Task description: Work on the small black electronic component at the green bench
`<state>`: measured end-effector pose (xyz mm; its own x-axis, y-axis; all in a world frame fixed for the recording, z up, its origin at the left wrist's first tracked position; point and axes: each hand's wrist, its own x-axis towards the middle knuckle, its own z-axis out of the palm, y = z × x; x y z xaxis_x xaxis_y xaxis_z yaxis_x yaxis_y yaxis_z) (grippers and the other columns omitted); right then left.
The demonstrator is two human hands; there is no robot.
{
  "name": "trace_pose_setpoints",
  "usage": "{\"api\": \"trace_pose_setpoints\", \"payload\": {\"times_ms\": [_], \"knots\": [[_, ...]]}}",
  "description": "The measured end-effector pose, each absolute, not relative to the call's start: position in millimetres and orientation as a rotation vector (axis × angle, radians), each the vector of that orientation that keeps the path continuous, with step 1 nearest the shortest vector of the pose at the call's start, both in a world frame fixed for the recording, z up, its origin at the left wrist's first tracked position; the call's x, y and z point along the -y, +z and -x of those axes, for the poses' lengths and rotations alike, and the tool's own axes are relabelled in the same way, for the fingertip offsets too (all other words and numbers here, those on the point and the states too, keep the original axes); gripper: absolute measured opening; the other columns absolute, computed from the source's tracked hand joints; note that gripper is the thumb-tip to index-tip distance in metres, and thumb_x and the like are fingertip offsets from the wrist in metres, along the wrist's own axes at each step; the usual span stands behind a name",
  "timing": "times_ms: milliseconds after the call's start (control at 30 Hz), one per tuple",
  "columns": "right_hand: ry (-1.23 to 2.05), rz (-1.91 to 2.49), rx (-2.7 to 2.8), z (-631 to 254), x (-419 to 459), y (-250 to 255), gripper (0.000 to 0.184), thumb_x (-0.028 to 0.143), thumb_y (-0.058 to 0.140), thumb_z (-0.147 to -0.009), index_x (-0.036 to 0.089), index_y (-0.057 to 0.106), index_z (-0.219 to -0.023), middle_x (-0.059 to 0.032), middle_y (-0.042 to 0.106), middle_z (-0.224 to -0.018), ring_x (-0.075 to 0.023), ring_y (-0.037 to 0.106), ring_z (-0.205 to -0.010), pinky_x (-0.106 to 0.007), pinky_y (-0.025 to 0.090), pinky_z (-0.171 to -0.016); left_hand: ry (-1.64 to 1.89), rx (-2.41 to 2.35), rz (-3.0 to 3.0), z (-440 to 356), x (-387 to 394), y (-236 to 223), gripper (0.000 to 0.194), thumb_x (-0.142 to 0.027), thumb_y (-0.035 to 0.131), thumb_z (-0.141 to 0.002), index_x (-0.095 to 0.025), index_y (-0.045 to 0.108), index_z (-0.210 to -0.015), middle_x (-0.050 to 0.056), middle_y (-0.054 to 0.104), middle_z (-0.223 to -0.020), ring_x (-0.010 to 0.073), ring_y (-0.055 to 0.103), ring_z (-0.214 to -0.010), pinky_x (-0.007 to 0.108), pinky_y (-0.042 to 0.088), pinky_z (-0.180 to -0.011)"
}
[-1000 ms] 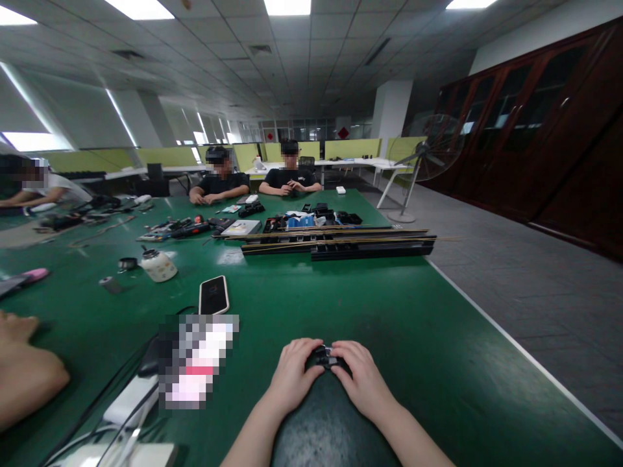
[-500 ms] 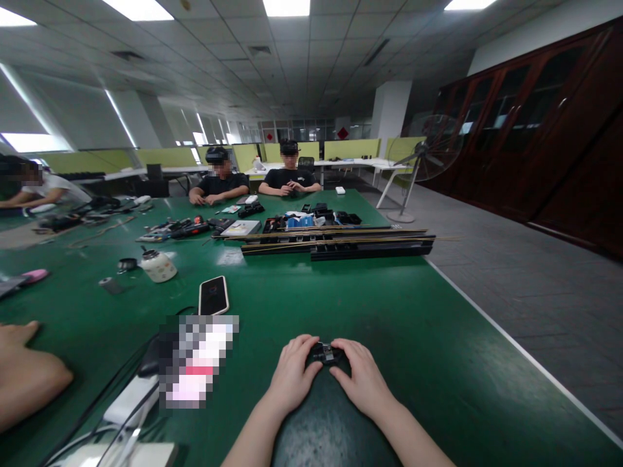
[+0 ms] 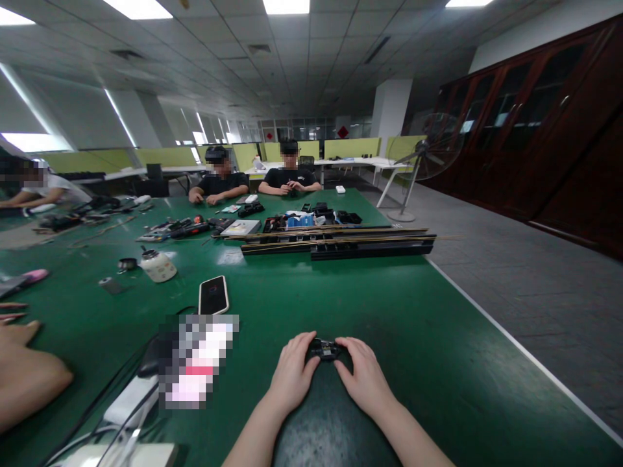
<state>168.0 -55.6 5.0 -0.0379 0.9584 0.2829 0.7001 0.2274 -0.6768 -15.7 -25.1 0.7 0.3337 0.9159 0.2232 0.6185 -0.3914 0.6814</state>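
Note:
Just above the green table [image 3: 341,305], a small black device [image 3: 327,351] with a lighter, silvery part in its middle lies between my two hands; its exact kind cannot be made out. My left hand [image 3: 294,366] curls around its left end, thumb in front and fingers behind. At the right end, my right hand [image 3: 363,370] grips it the same way. The fingertips of both hands partly cover its ends.
A phone [image 3: 213,296], a white jar [image 3: 158,266] and a power strip with cables [image 3: 130,401] lie to the left. Another person's arm [image 3: 29,383] rests at the left edge. Long black rails [image 3: 372,248] with thin rods lie across the table ahead; two people sit beyond.
The black device has tilted slightly between my hands, showing more of its dark front side. My fingers have shifted a little on it. At far left, the other person's fingers have come into view.

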Motion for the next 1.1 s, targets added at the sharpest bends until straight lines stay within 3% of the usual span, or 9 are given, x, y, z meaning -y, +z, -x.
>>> {"api": "trace_pose_setpoints", "payload": {"times_ms": [400, 1100], "knots": [[0.494, 1.516, 1.744, -168.9, 55.6, 9.9, 0.025, 0.016, 0.05, -0.075, 0.021, 0.062, -0.097, -0.0075, 0.067, -0.099, -0.0242, 0.058, -0.099, -0.041, 0.044, -0.091, 0.901, -1.353, -2.062, 15.8, 22.5, -0.3, 0.035, -0.013, 0.048, -0.082, -0.02, 0.051, -0.116, 0.008, 0.054, -0.116, 0.0219, 0.049, -0.111, 0.04, 0.039, -0.099], [0.528, 1.544, 1.647, -169.5, 54.7, 9.3, 0.03, 0.017, 0.047, -0.076, 0.021, 0.061, -0.102, -0.0074, 0.066, -0.104, -0.0232, 0.059, -0.102, -0.039, 0.045, -0.092, 0.874, -1.332, -2.058, 16.9, 22.5, 1.3, 0.035, -0.016, 0.051, -0.081, -0.019, 0.053, -0.116, 0.008, 0.056, -0.114, 0.0227, 0.05, -0.109, 0.04, 0.04, -0.096]]}}
